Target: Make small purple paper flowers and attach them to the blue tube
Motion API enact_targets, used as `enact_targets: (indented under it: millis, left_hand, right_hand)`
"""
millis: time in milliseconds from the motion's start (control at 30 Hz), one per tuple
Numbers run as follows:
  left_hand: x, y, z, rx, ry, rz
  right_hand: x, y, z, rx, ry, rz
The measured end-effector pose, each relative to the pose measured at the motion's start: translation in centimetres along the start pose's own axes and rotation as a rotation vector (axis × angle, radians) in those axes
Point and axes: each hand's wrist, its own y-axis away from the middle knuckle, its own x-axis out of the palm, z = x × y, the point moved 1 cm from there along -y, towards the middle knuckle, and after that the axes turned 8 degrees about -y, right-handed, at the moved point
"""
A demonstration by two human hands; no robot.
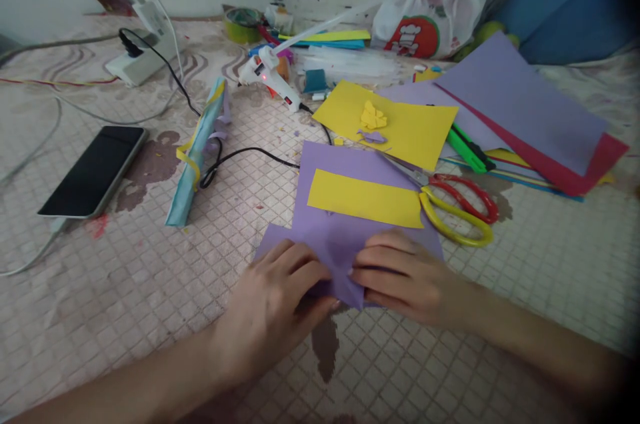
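A piece of purple paper point(345, 277) lies between my hands near the front, its near edge folded or curled up. My left hand point(283, 297) has its fingers bent and closed on the paper's left part. From the right, my right hand point(405, 277) grips the same paper with fingers pressed together. Under and behind it is a larger purple sheet point(320, 157) with a yellow strip point(365, 199) on top. Scissors with red and yellow handles point(455, 207) rest at the sheet's right edge, blades pointing up-left. Both thumbs are partly hidden.
A yellow sheet point(415, 131) with paper scraps lies behind. Farther back are a glue gun point(273, 81), green cutter point(467, 147) and stacked coloured paper point(525, 97). On the left are a decorated blue stick point(193, 164), a phone point(95, 171), cables and a power strip point(143, 57).
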Motion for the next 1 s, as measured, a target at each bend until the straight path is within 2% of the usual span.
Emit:
enact_targets:
  millis: [267,533,633,733,900,1000]
  left_hand:
    - [-0.2,0.1,-0.2,0.01,-0.016,0.006]
    - [0.3,0.0,-0.1,-0.078,-0.035,-0.061]
    - [0.3,0.2,0.0,-0.084,-0.055,-0.132]
    - [0.3,0.6,0.0,0.015,-0.136,-0.167]
    - [-0.4,1.2,-0.2,0.309,-0.338,-0.064]
    - [-0.8,1.1,-0.2,0.347,-0.366,-0.067]
  right_hand:
    - [-0.4,-1.8,0.1,0.395,-0.251,0.077]
    - [0.4,-3.3,0.3,0.56,-0.128,0.056]
    - [0.8,-3.5,0.3,0.573,-0.05,0.044]
    - [1.0,-3.6,0.2,0.559,-0.024,0.032]
    - [1.2,-3.4,0.3,0.56,-0.012,0.026]
    - [1.3,-3.1,0.4,0.559,-0.04,-0.015]
